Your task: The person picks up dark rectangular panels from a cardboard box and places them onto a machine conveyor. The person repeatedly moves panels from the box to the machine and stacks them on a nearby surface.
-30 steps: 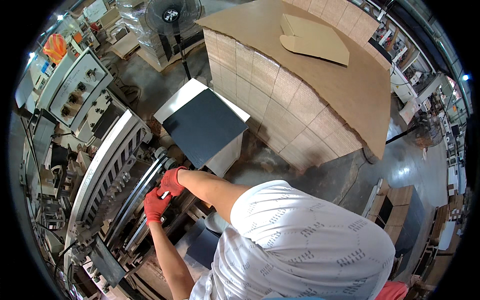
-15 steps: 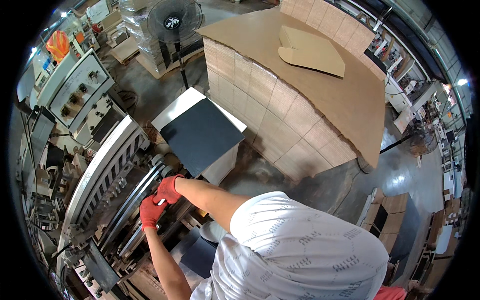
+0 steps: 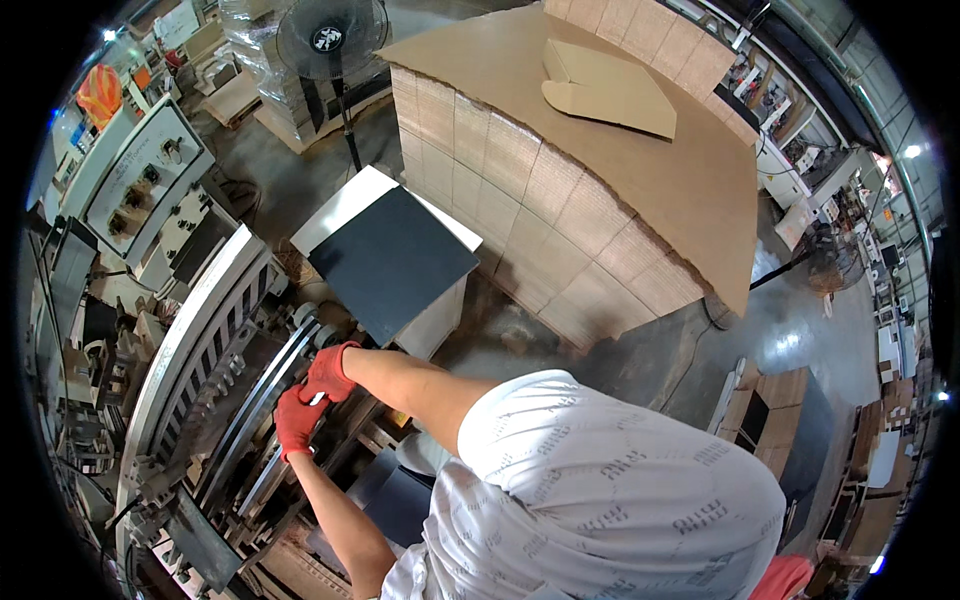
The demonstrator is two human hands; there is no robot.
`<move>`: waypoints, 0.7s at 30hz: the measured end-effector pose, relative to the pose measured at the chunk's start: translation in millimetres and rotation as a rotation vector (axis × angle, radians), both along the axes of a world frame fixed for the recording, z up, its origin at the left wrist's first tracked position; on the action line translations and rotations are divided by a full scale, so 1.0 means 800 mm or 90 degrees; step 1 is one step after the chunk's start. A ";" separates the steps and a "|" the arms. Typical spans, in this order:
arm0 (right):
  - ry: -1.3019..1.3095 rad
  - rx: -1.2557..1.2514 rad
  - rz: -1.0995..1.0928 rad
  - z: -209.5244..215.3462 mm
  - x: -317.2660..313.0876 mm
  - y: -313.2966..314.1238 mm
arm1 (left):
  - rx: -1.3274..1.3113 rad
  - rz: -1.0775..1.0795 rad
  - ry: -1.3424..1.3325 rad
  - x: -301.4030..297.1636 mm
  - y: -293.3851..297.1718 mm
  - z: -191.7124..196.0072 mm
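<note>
Both my hands wear red gloves and rest on a machine (image 3: pixel 215 330) with long metal rails (image 3: pixel 262 395) at the lower left. My left hand (image 3: pixel 296 422) is curled around one rail. Just above and right of it, almost touching, my right hand (image 3: pixel 330 372) has its fingers closed on the same rail's edge. A small pale part shows between the two gloves; I cannot tell what it is. My white patterned shirt (image 3: pixel 600 490) fills the lower right.
A white stand with a dark top sheet (image 3: pixel 392 260) is right behind the machine. A tall pallet of flat cardboard (image 3: pixel 590 190) rises beyond it, with a folded box blank (image 3: pixel 608 90) on top. A floor fan (image 3: pixel 330 40) and a control panel (image 3: pixel 140 180) stand at the upper left.
Both gloved hands stay on the rail, close together; only my head view has shifted slightly.
</note>
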State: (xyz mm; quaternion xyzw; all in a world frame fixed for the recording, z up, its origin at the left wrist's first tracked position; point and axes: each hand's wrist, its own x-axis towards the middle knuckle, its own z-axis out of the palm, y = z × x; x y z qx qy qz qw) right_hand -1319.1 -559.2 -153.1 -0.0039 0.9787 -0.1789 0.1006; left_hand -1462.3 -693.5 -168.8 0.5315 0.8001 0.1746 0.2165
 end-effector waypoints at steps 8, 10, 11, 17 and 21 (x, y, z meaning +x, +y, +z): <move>0.001 0.017 0.012 0.007 0.006 0.003 | 0.025 -0.002 -0.029 0.006 0.001 0.005; 0.019 0.002 0.015 0.000 0.003 0.003 | 0.046 0.004 -0.015 0.011 0.000 0.009; 0.018 -0.006 0.017 -0.004 0.002 0.004 | 0.061 0.007 -0.014 0.013 -0.002 0.011; 0.007 0.002 0.015 -0.008 -0.001 0.001 | 0.060 0.002 0.002 0.001 -0.003 -0.003; 0.030 -0.016 0.014 -0.014 -0.002 0.004 | 0.045 0.000 -0.001 -0.004 0.000 -0.015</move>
